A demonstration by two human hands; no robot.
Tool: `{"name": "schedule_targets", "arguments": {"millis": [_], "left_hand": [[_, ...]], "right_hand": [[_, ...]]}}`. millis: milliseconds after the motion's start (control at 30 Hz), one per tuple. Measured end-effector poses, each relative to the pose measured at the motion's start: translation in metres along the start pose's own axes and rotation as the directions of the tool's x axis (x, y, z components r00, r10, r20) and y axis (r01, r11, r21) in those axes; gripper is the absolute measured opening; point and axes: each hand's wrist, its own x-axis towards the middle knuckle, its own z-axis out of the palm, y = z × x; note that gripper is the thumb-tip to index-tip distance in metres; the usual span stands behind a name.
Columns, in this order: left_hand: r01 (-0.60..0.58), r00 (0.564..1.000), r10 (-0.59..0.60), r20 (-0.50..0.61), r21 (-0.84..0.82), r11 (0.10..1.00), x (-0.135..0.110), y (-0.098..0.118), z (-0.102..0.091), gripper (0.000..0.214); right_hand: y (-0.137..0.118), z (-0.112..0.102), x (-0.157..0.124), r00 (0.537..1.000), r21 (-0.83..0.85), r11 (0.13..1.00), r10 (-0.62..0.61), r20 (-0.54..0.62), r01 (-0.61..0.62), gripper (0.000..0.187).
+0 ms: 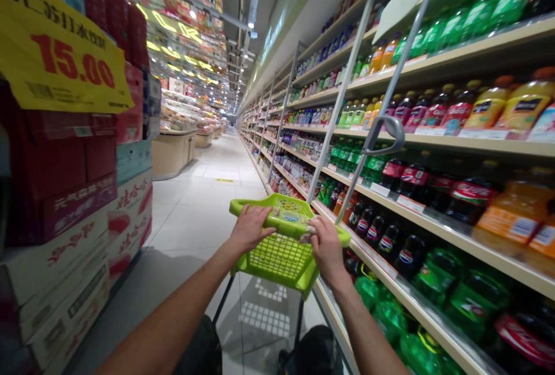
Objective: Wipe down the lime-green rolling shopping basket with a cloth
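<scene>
On the aisle floor (195, 213), close by the bottle shelf (433, 227) edge: left hand (249, 227) and right hand (326, 248), fingers clenched over near rim of green basket cart (277, 256). Pushing step, seemingly; calls for steering clear of that edge.

Glossy green plastic basket (277, 253); polished floor tiles (195, 213); metal shelf uprights (347, 86).
</scene>
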Motion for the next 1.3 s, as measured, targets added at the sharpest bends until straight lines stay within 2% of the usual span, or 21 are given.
{"name": "schedule_targets", "arguments": {"millis": [67,133,233,300,367,433,500,567,633,700,800,867,933,1033,1100,1167,1233,1300], "left_hand": [[0.006,1.000,-0.006,0.001,-0.005,1.000,0.000,-0.004,-0.001,0.051],[0.006,1.000,-0.006,0.006,-0.016,1.000,0.001,-0.012,-0.001,0.051],[-0.005,1.000,0.006,0.007,-0.037,0.999,0.000,-0.022,-0.002,0.051],[-0.005,1.000,0.004,-0.011,-0.043,0.999,-0.001,-0.026,-0.002,0.051],[0.001,0.999,-0.003,-0.033,-0.042,0.999,-0.003,-0.028,-0.003,0.050],[0.004,0.999,-0.006,-0.041,-0.036,0.999,-0.004,-0.029,-0.003,0.049],[0.005,0.999,-0.007,-0.039,-0.029,1.000,-0.006,-0.030,-0.005,0.049],[0.009,0.999,-0.010,-0.038,-0.023,1.000,-0.006,-0.031,-0.006,0.048],[0.013,0.999,-0.014,-0.041,-0.018,1.000,-0.007,-0.033,-0.008,0.048],[0.012,0.999,-0.013,-0.041,-0.013,1.000,-0.008,-0.034,-0.009,0.048],[0.010,0.999,-0.011,-0.048,-0.010,1.000,-0.009,-0.032,-0.008,0.049],[0.017,0.998,-0.018,-0.058,-0.010,1.000,-0.008,-0.029,-0.006,0.049],[0.029,0.997,-0.029,-0.069,-0.011,1.000,-0.008,-0.024,-0.005,0.048],[0.039,0.997,-0.039,-0.072,-0.007,0.999,-0.007,-0.020,-0.004,0.046],[0.036,0.997,-0.036,-0.072,0.001,0.999,-0.007,-0.021,-0.005,0.046],[0.032,0.997,-0.031,-0.075,0.008,0.999,-0.008,-0.023,-0.006,0.046],[0.029,0.997,-0.028,-0.077,0.010,1.000,-0.009,-0.027,-0.006,0.045],[0.028,0.997,-0.028,-0.075,0.010,1.000,-0.010,-0.029,-0.007,0.045]], "right_hand": [[-0.012,0.010,0.006,0.993,0.034,0.996,-0.085,0.087,0.082,0.034],[-0.006,0.009,0.012,0.988,0.041,0.996,-0.078,0.135,0.073,0.034],[0.034,-0.009,0.020,0.984,0.004,0.996,0.083,0.161,-0.085,0.028],[0.059,-0.021,0.023,0.957,-0.023,0.972,0.235,0.169,-0.235,0.028],[0.067,-0.024,0.023,0.938,-0.002,0.948,0.315,0.142,-0.318,0.029],[0.051,-0.017,0.020,0.966,0.055,0.967,0.243,0.085,-0.248,0.028],[0.021,-0.003,0.014,0.997,0.092,0.993,0.066,0.035,-0.069,0.028],[-0.007,0.009,0.009,0.994,0.109,0.989,-0.102,0.042,0.097,0.032],[-0.016,0.015,0.007,0.982,0.101,0.980,-0.180,0.050,0.174,0.037],[-0.004,0.013,0.005,0.988,0.055,0.987,-0.151,0.039,0.149,0.038],[0.026,0.005,0.003,0.999,-0.004,1.000,-0.008,-0.039,0.008,0.035],[0.030,0.004,0.001,0.994,0.008,0.999,0.042,-0.098,-0.041,0.034],[0.015,0.012,-0.001,0.994,0.048,0.999,0.004,-0.107,0.001,0.034],[-0.019,0.029,0.001,0.993,0.120,0.987,-0.102,-0.056,0.108,0.041],[-0.029,0.033,0.006,0.996,0.157,0.984,-0.083,-0.036,0.088,0.045],[-0.025,0.026,0.012,0.999,0.212,0.977,-0.037,0.008,0.035,0.044],[-0.013,0.009,0.018,0.999,0.309,0.951,0.005,0.051,-0.021,0.032],[-0.001,-0.011,0.025,0.991,0.443,0.887,0.126,0.043,-0.132,0.024]]}}
